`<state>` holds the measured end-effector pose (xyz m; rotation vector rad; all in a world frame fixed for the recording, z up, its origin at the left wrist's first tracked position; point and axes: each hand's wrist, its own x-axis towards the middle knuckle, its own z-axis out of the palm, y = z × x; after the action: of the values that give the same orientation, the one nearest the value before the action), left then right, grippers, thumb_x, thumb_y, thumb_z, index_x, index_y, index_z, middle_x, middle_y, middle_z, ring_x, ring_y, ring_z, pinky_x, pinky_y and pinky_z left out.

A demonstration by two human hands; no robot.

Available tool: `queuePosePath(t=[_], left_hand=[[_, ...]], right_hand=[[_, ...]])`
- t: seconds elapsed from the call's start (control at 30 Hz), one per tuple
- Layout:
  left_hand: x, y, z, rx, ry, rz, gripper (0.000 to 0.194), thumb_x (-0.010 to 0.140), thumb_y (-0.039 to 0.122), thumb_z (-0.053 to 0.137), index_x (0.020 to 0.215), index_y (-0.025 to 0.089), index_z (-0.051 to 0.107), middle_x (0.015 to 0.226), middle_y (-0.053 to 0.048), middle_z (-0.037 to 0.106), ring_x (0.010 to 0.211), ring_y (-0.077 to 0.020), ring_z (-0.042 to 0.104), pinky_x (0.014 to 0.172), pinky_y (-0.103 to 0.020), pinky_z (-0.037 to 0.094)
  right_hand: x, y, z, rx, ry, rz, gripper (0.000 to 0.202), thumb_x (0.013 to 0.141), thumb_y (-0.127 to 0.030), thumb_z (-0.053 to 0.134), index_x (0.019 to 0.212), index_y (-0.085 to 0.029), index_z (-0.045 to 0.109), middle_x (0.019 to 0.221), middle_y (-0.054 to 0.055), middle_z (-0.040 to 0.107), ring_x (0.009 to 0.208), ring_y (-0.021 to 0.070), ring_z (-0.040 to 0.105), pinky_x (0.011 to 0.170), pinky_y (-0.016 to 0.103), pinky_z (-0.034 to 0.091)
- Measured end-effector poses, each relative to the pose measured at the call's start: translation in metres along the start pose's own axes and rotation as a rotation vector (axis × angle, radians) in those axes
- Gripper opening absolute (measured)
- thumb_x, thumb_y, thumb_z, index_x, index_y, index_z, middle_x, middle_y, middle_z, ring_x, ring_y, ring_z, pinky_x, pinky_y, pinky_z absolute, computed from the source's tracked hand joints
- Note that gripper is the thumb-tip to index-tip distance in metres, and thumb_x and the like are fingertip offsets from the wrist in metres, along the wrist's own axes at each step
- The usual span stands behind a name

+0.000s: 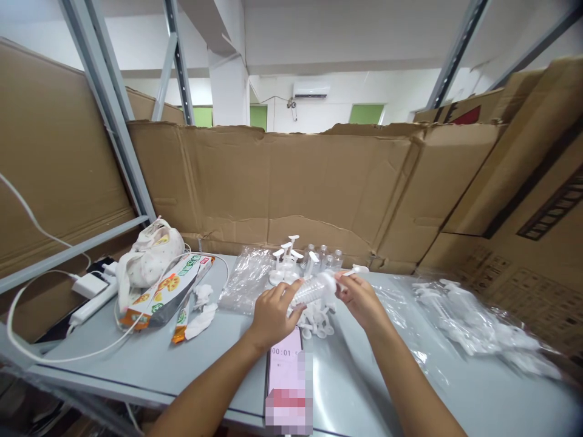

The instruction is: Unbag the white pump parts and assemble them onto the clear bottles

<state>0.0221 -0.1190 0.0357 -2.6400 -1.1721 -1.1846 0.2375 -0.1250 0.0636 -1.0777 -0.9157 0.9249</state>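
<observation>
Near the middle of the view, my left hand (273,312) is wrapped round a clear ribbed bottle (310,290), which lies tilted on its side with its neck to the right. My right hand (357,295) pinches a white pump top (354,271) at the neck end of that bottle. Beneath the hands lies a pile of white pump parts (316,318). Behind them stand several upright white pumps (288,261) and clear bottles (337,260). A phone (290,379) showing a timer lies in front of the pile.
Clear plastic bags (248,279) lie left of the pumps, and bagged white pumps (478,318) at the right. Farther left are a snack package (170,291), crumpled tissue (203,318), a white cloth bag (152,258) and a power strip (93,303). Cardboard (291,188) walls the grey table's back.
</observation>
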Motion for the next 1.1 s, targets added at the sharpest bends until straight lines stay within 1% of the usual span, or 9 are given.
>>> queuePosePath(t=[0.1, 0.17, 0.27, 0.37, 0.47, 0.67, 0.93, 1.0, 1.1], left_hand=[[0.001, -0.003, -0.008, -0.197, 0.05, -0.184, 0.045, 0.082, 0.04, 0.052, 0.124, 0.023, 0.044, 0.106, -0.004, 0.065, 0.092, -0.0202, 0.062, 0.079, -0.031, 0.049], [0.003, -0.005, -0.01, -0.26, 0.082, -0.264, 0.043, 0.082, 0.039, 0.053, 0.122, 0.025, 0.044, 0.11, -0.003, 0.064, 0.095, -0.0202, 0.062, 0.082, -0.032, 0.048], [0.004, -0.008, -0.008, -0.297, 0.124, -0.301, 0.044, 0.08, 0.037, 0.055, 0.12, 0.025, 0.042, 0.112, -0.004, 0.062, 0.1, -0.0214, 0.06, 0.084, -0.034, 0.047], [0.003, -0.009, -0.003, -0.322, 0.121, -0.335, 0.042, 0.078, 0.039, 0.057, 0.114, 0.022, 0.041, 0.101, -0.005, 0.065, 0.09, -0.0217, 0.063, 0.078, -0.035, 0.048], [0.002, -0.009, 0.001, -0.305, 0.12, -0.327, 0.039, 0.078, 0.04, 0.057, 0.108, 0.022, 0.041, 0.099, -0.005, 0.064, 0.09, -0.0224, 0.063, 0.078, -0.035, 0.048], [0.001, -0.009, 0.002, -0.265, 0.13, -0.292, 0.037, 0.078, 0.038, 0.055, 0.108, 0.022, 0.042, 0.1, -0.006, 0.063, 0.09, -0.0219, 0.062, 0.078, -0.035, 0.047], [0.001, -0.008, 0.003, -0.216, 0.119, -0.234, 0.037, 0.078, 0.038, 0.056, 0.109, 0.021, 0.044, 0.1, -0.006, 0.063, 0.089, -0.0215, 0.062, 0.077, -0.034, 0.048], [0.001, -0.007, 0.003, -0.213, 0.124, -0.231, 0.037, 0.078, 0.038, 0.056, 0.109, 0.021, 0.044, 0.1, -0.006, 0.063, 0.09, -0.0215, 0.061, 0.078, -0.035, 0.048], [0.001, -0.008, 0.003, -0.209, 0.119, -0.226, 0.038, 0.078, 0.038, 0.057, 0.109, 0.021, 0.044, 0.098, -0.006, 0.063, 0.088, -0.0214, 0.062, 0.077, -0.034, 0.048]], right_hand=[[0.007, -0.007, -0.013, -0.001, 0.082, -0.075, 0.028, 0.06, -0.043, 0.07, 0.07, -0.021, 0.056, 0.058, -0.001, 0.053, 0.051, 0.0125, 0.045, 0.047, 0.027, 0.036], [0.012, -0.006, -0.023, -0.147, 0.072, -0.127, 0.031, 0.061, -0.044, 0.07, 0.075, -0.02, 0.057, 0.058, 0.0, 0.055, 0.05, 0.0127, 0.046, 0.046, 0.027, 0.034], [0.021, 0.009, -0.029, -0.437, -0.011, -0.186, 0.034, 0.063, -0.047, 0.067, 0.078, -0.017, 0.06, 0.063, 0.004, 0.061, 0.053, 0.0156, 0.051, 0.049, 0.028, 0.038], [0.029, 0.031, -0.024, -0.556, -0.022, -0.237, 0.029, 0.063, -0.043, 0.065, 0.078, -0.018, 0.06, 0.068, 0.004, 0.064, 0.06, 0.0185, 0.055, 0.058, 0.031, 0.042], [0.035, 0.044, -0.017, -0.631, 0.004, -0.277, 0.025, 0.065, -0.039, 0.061, 0.081, -0.02, 0.06, 0.072, 0.004, 0.065, 0.062, 0.0191, 0.056, 0.063, 0.032, 0.043], [0.043, 0.05, -0.012, -0.754, 0.056, -0.321, 0.027, 0.072, -0.037, 0.052, 0.09, -0.017, 0.06, 0.081, 0.007, 0.066, 0.067, 0.0204, 0.057, 0.068, 0.033, 0.042], [0.044, 0.068, -0.014, -0.878, 0.003, -0.265, 0.028, 0.073, -0.03, 0.055, 0.098, -0.02, 0.058, 0.093, 0.008, 0.067, 0.067, 0.0184, 0.061, 0.063, 0.029, 0.043], [0.043, 0.069, -0.016, -0.921, 0.022, -0.25, 0.021, 0.073, -0.029, 0.055, 0.093, -0.021, 0.059, 0.092, 0.007, 0.067, 0.068, 0.0184, 0.061, 0.063, 0.028, 0.041], [0.041, 0.068, -0.018, -0.99, 0.041, -0.224, 0.005, 0.073, -0.026, 0.055, 0.074, -0.022, 0.058, 0.074, 0.004, 0.065, 0.065, 0.0188, 0.058, 0.06, 0.028, 0.037]])
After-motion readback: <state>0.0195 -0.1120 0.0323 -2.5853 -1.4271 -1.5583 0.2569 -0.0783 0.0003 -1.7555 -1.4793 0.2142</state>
